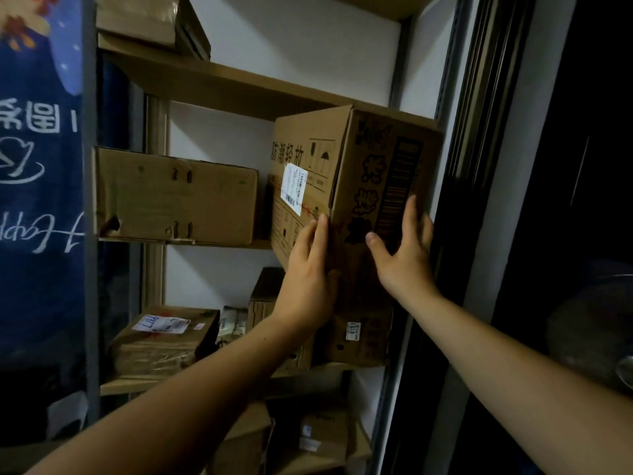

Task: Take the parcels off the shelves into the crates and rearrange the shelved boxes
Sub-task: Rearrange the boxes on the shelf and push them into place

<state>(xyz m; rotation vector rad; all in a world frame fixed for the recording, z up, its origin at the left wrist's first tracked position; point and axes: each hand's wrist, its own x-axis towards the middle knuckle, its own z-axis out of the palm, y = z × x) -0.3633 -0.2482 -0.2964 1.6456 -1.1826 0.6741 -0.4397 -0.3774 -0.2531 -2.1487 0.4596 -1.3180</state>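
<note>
A large printed cardboard box (356, 173) with a white label stands tilted at the right end of the middle shelf (219, 242), its near corner jutting out past the shelf edge. My left hand (310, 275) lies with straight fingers against the box's left face at that corner. My right hand (406, 248) presses flat on the right face, over the barcode. A wide plain box (174, 197) sits to the left on the same shelf.
The shelf below carries a taped box with a label (161, 341), small parcels (234, 320) and a box marked 0151 (359, 337). More boxes sit on the top shelf (144, 18) and the bottom one (322, 437). A blue banner (41, 166) hangs left; a dark door frame (479, 132) stands right.
</note>
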